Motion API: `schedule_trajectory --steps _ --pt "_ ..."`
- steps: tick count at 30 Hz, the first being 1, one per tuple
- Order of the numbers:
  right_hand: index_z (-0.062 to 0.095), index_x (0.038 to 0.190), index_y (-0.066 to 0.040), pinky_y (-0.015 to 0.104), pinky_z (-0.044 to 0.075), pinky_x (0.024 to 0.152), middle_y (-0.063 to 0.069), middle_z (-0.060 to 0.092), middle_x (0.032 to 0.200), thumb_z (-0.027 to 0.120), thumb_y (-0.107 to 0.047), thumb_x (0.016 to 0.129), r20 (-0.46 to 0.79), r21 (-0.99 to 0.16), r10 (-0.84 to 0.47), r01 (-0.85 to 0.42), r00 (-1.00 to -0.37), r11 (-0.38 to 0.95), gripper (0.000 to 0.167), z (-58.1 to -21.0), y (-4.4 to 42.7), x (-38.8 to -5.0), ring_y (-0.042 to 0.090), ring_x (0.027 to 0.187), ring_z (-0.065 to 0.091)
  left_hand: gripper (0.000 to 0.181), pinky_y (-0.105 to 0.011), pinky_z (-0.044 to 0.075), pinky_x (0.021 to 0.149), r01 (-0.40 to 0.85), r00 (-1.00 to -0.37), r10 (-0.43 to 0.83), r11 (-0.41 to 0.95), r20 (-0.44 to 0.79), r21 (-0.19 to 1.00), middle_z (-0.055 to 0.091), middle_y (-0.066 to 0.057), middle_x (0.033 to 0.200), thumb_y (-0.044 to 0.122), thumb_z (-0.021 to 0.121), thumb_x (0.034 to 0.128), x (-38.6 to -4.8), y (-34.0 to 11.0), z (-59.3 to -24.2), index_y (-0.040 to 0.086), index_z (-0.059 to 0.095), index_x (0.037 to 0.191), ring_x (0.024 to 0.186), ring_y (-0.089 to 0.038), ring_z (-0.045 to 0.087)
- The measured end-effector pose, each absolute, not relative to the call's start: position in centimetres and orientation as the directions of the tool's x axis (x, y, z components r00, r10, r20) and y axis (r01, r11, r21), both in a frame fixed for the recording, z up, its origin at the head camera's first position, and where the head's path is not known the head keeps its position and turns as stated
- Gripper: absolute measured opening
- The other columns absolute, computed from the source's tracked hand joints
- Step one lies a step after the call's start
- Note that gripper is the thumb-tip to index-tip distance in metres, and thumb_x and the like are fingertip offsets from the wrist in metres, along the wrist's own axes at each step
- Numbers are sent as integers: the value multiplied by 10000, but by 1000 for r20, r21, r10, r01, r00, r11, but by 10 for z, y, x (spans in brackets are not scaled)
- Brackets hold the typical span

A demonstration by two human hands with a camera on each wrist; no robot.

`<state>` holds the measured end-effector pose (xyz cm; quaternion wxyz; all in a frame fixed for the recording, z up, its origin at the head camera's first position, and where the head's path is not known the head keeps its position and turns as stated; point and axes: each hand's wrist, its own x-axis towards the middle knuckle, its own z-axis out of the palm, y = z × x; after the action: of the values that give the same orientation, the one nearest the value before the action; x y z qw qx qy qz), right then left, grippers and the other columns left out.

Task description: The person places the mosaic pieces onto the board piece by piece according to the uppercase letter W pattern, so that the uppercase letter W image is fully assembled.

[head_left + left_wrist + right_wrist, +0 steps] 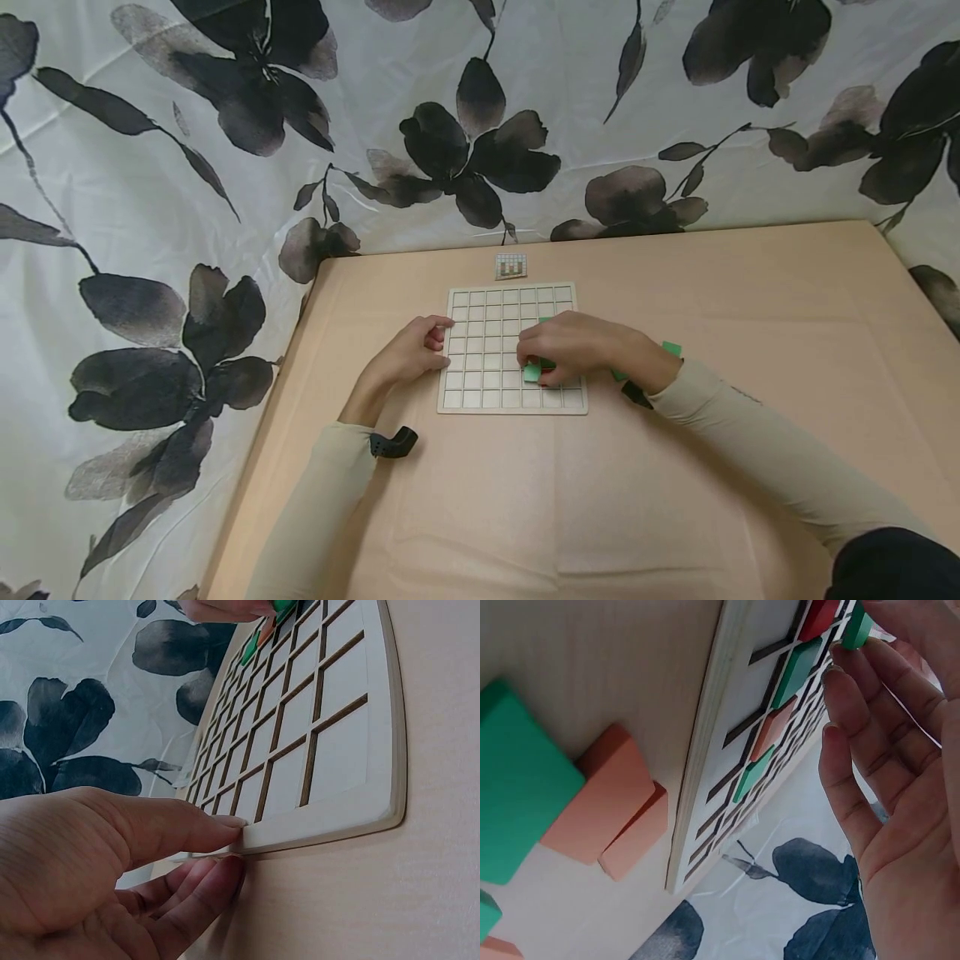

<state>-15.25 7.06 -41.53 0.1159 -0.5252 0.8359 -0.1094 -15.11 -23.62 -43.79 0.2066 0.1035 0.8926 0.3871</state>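
Note:
A white grid board [475,350] lies on the table. My left hand [408,350] rests at its left edge, thumb and index finger touching the rim [330,825] while the other fingers curl below. Over the board's right side, my right hand [573,342] pinches a small green tile [857,628] at the fingertips. In the right wrist view, a red tile [819,619], a green tile [797,671], an orange tile [775,727] and another green tile [754,774] sit in a row of grid cells. From above, the right hand hides most of these.
Loose tiles lie on the table right of the board, among them a large-looking green one [525,780] and an orange one [604,795]. A small card [511,266] with a printed grid pattern lies beyond the board. Floral cloth [360,100] hangs behind the table [712,500].

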Motion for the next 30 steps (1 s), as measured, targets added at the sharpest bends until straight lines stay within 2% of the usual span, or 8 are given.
schedule_trajectory --steps 12,22,30 --pt "685 994 -217 253 439 620 -68 577 930 736 -247 880 -73 -280 -914 -872 -398 402 129 -420 69 -152 55 728 503 625 -347 429 841 22 -892 343 683 -294 730 472 -126 1108 -61 739 856 -150 -236 -437 26 502 1428 1021 -250 482" --pt "680 967 -203 253 418 597 -69 553 904 721 -176 845 -55 -280 -925 -884 -375 375 131 -423 69 -155 48 700 485 624 -342 426 839 21 -895 339 682 -291 731 471 -122 1097 -59 738 855 -151 -233 -437 20 502 1427 1019 -247 479" --pt "698 1000 -219 251 431 618 -63 572 926 719 -234 882 -59 -282 -926 -884 -373 374 121 -426 75 -162 49 718 494 626 -344 425 829 18 -898 331 685 -288 729 469 -130 1096 -60 739 857 -153 -231 -437 18 500 1431 1020 -253 479"
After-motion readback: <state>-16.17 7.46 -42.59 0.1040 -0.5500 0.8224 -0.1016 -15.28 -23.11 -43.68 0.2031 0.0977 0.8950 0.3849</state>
